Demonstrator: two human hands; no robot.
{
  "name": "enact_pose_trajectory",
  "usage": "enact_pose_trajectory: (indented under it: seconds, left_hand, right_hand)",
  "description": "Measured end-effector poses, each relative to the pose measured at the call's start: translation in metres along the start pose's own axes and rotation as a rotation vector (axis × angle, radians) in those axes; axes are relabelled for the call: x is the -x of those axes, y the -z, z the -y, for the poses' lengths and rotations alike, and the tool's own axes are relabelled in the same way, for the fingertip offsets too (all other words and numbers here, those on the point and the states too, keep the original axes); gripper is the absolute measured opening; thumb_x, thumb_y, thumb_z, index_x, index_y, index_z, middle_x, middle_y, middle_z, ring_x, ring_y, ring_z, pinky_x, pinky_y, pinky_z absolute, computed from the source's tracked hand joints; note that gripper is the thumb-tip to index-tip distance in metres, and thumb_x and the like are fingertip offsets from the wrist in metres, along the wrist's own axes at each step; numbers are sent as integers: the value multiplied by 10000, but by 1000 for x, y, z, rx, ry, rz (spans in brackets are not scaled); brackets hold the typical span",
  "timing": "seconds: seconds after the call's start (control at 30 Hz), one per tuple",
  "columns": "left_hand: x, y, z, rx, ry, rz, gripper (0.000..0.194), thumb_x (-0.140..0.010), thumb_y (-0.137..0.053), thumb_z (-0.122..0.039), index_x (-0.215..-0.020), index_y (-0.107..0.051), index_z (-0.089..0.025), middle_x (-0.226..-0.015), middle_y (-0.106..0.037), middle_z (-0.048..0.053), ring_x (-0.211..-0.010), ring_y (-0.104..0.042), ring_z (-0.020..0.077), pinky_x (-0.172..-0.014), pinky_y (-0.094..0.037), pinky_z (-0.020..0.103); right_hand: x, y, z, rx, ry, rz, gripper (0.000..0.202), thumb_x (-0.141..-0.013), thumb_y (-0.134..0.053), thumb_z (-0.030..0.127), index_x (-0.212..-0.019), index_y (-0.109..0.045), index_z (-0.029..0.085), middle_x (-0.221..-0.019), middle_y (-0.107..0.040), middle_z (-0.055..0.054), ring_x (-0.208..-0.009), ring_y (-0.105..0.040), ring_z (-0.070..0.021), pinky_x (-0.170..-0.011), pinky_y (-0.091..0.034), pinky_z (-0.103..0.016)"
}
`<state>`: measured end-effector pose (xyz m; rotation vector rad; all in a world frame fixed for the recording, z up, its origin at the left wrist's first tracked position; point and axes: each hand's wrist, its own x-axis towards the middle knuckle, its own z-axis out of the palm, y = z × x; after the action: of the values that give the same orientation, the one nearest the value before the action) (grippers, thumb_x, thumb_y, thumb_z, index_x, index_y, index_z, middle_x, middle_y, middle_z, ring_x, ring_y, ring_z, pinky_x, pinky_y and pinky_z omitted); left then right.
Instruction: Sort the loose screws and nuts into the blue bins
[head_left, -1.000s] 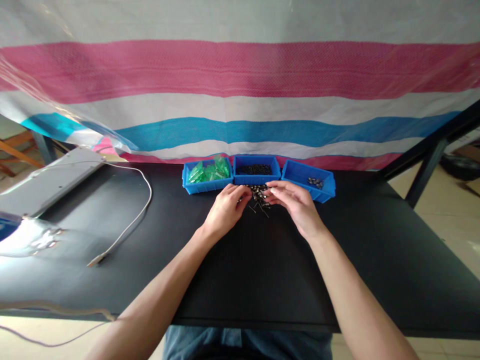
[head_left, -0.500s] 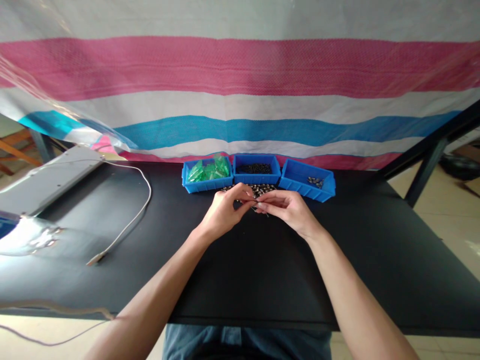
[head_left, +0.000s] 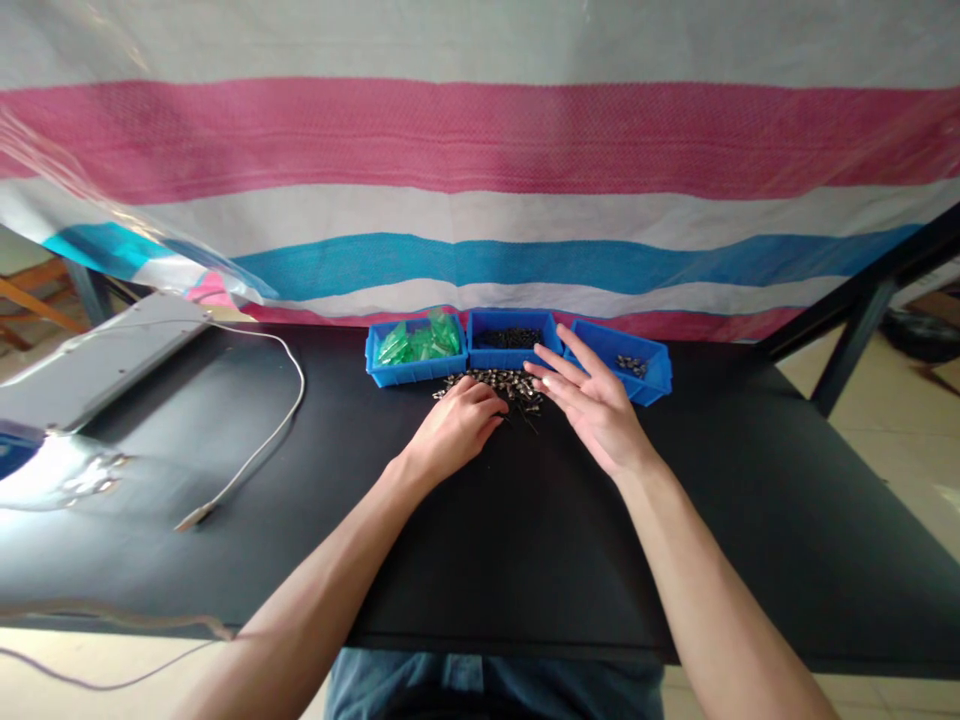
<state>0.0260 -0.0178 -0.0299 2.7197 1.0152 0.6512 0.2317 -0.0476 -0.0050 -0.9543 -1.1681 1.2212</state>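
A pile of small metallic pieces (head_left: 506, 382), some with thin dark pins, lies on the black table in front of the blue bins. My left hand (head_left: 456, 428) rests at the pile's near left side, fingers curled together and pointing down; whatever they pinch is hidden. To the right, my right hand (head_left: 596, 415) is open with its fingers spread, nothing visible in it. Its fingertips overlap the gap between the middle blue bin (head_left: 514, 356), which holds small dark parts, and the right blue bin (head_left: 652, 385), which holds a few small metallic parts.
Green plastic pieces fill the left blue bin (head_left: 405, 375). A white cable (head_left: 292, 400) curves over the table's left side, near a grey metal box (head_left: 112, 350) and a clear plastic bag (head_left: 67, 475). Behind the bins hangs a striped sheet (head_left: 450, 140).
My hands were together over the pile, fingertips meeting. They have parted: my right hand has opened and spread its fingers, while my left hand has turned down toward the pile.
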Motion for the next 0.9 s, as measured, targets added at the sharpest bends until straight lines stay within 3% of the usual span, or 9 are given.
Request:
enact_pose_trajectory:
  seconds: [0.1, 0.23, 0.3, 0.4, 0.5, 0.7, 0.9]
  left_hand:
    - [-2, -1, -3, -38, -8, 14, 193, -1002, -511, -192, -963, -699, -175, -918, -671, 84, -890, -557, 237, -839, -504, 373]
    - [-3, -1, -5, -64, -5, 35, 183, -1004, -500, -181, -909, -656, -170, -899, -648, 76, -872, -538, 231, -829, -486, 358]
    - [-2, -1, -4, -79, 2, 41, 148, -996, -518, -174, -917, -642, -168, -911, -644, 74, -881, -539, 232, -827, -485, 356]
    - [-1, 1, -3, -75, 7, 35, 123, -990, -532, -171, -917, -630, -161, -913, -642, 76, -883, -542, 236, -815, -488, 356]
    - [-2, 4, -2, -19, 12, -3, 113, -993, -535, -178, -917, -619, -166, -905, -649, 70, -872, -547, 231, -816, -493, 353]
    - [-1, 7, 0, 193, 104, -136, 83, -972, -568, -157, -920, -627, -181, -878, -683, 47, -844, -616, 200, -778, -512, 316]
    - [-2, 8, -4, 463, 141, -230, 160, -852, -695, -76, -958, -647, -186, -866, -723, 4, -767, -679, 135, -740, -531, 235]
  right_hand:
    - [-3, 4, -3, 38, 19, -59, 509, -822, -761, 356, -1308, -613, 333, -1325, -680, -51, -1154, -682, -244, -1024, -535, -431]
    - [-6, 20, -11, 397, 37, -168, 345, -814, -742, 396, -1102, -692, 212, -1047, -745, -96, -848, -720, -225, -830, -594, -405]
    - [-5, 27, -15, 598, 1, -92, 317, -734, -802, 349, -998, -710, 200, -892, -736, -74, -733, -692, -206, -729, -588, -368]
    - [-3, 32, -19, 689, -73, 79, 299, -658, -857, 321, -870, -686, 196, -728, -686, -25, -642, -657, -184, -626, -558, -315]
    - [-1, 29, -21, 705, -57, 135, 257, -683, -842, 317, -845, -695, 184, -749, -706, -35, -650, -656, -180, -619, -555, -303]
    - [-2, 12, -33, 711, 92, 102, 136, -765, -748, 221, -889, -743, 166, -824, -749, -68, -675, -695, -192, -660, -591, -320]
    - [-1, 2, -30, 580, 114, 59, 197, -805, -715, 257, -987, -741, 184, -849, -753, -65, -722, -720, -202, -715, -608, -343]
